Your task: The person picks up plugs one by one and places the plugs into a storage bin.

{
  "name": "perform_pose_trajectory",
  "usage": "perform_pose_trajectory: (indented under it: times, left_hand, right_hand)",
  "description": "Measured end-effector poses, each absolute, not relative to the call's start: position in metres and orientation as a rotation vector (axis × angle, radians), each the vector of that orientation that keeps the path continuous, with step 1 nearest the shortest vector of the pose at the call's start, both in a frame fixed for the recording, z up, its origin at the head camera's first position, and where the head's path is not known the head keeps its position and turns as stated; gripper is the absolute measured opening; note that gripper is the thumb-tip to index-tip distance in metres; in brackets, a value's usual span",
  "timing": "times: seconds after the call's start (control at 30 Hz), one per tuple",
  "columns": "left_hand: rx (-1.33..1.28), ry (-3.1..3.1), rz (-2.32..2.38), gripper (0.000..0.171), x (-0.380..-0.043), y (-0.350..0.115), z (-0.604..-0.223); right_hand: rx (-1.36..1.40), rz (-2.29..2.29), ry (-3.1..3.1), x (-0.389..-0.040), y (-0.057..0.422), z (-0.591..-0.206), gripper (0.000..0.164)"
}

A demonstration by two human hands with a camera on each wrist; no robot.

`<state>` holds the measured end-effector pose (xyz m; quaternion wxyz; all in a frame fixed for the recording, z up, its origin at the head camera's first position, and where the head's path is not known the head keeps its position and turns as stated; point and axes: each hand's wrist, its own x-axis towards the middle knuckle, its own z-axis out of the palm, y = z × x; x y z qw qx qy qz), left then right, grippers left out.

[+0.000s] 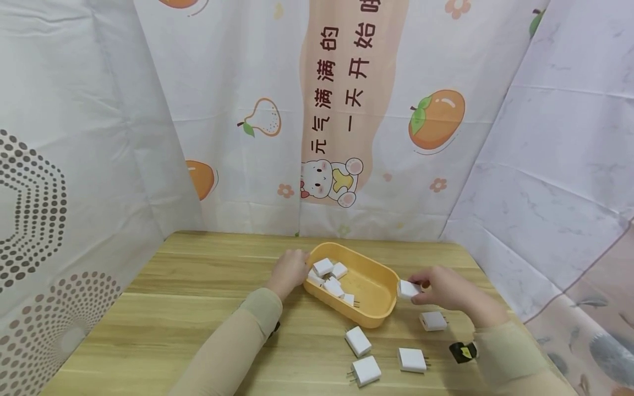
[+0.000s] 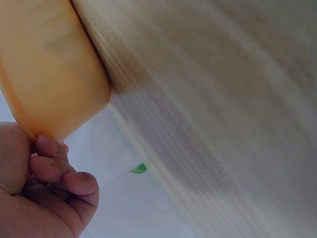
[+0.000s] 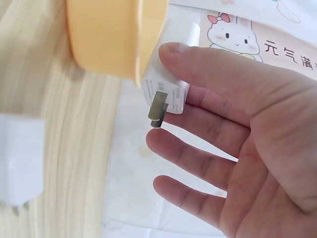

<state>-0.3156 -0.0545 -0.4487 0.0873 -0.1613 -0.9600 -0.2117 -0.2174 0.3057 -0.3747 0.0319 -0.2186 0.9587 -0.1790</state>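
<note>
At the far left end of a yellow plastic bin [image 1: 370, 283], my left hand [image 1: 291, 270] grips the rim. The left wrist view shows thumb and curled fingers [image 2: 49, 171] at the edge of the bin. My right hand [image 1: 441, 289] pinches a white charger plug [image 1: 408, 289] between thumb and fingers, right by the bin's right end. Its metal prongs [image 3: 157, 106] point back toward the palm in the right wrist view. Several white charger plugs [image 1: 333, 287] lie piled in the left part of the bin.
More white charger plugs lie on the wooden table [image 1: 208, 308]: one charger [image 1: 433, 321] below my right hand, another [image 1: 412, 360] nearer the front, and two chargers [image 1: 358, 341] [image 1: 366, 370] in front of the bin. A printed curtain [image 1: 247, 181] hangs behind the table.
</note>
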Motion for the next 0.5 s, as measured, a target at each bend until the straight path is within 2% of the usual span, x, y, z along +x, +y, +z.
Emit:
perform_pose_trajectory:
  times: [0.27,0.5]
  left_hand:
    - [-0.494,-2.873,-0.597,0.036,-0.316,-0.056,-0.449]
    - [-0.496,-2.865,-0.607,0.036,-0.315,-0.056,-0.448]
  right_hand:
    - [-0.683,-0.554,2.967,-0.23,0.286,-0.368,0.027]
    - [-0.709,-0.551,2.986,-0.24,0.27,-0.369,0.032]
